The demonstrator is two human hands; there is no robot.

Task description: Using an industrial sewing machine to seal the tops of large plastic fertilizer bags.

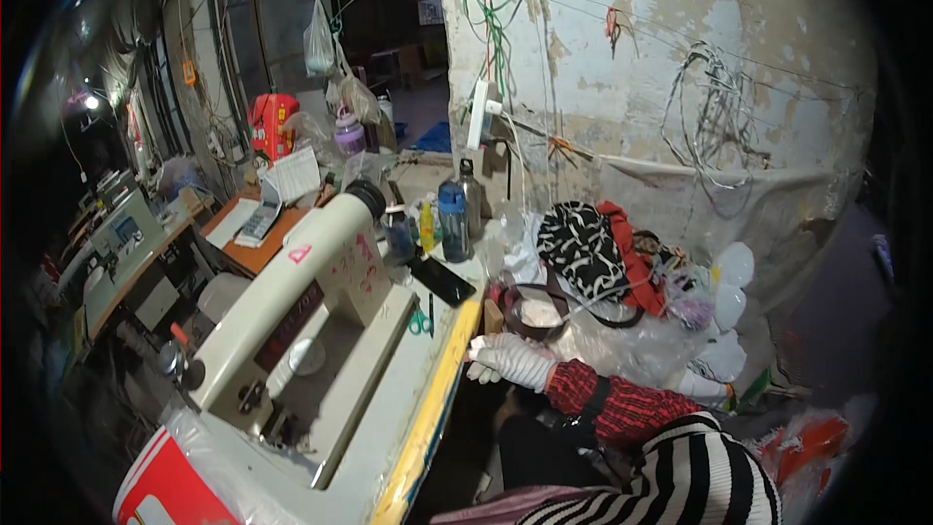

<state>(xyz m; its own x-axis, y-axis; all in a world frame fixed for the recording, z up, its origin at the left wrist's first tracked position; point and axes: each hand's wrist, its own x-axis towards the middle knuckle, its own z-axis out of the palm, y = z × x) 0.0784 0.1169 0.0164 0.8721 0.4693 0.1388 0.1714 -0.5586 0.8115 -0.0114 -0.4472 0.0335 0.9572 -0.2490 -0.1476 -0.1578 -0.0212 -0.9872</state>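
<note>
My right hand (507, 360), in a white glove with a red checked sleeve behind it, reaches in from the lower right. It rests at the yellow front edge of the sewing table (439, 406). Its fingers curl around the edge beside a small white scrap (477, 343); whether they grip anything is unclear. A cream sewing machine (309, 284) stands on the table to the left of the hand. Small green scissors (420, 323) and a black phone (442, 280) lie between the machine and the hand. My left hand is out of sight.
Several bottles (453, 219) stand at the table's far end. A pile of bags, black-and-white cloth (581, 248) and clear plastic sits against the peeling wall on the right. A red-and-white bucket (165, 486) is at lower left. More sewing tables (121, 253) stretch away left.
</note>
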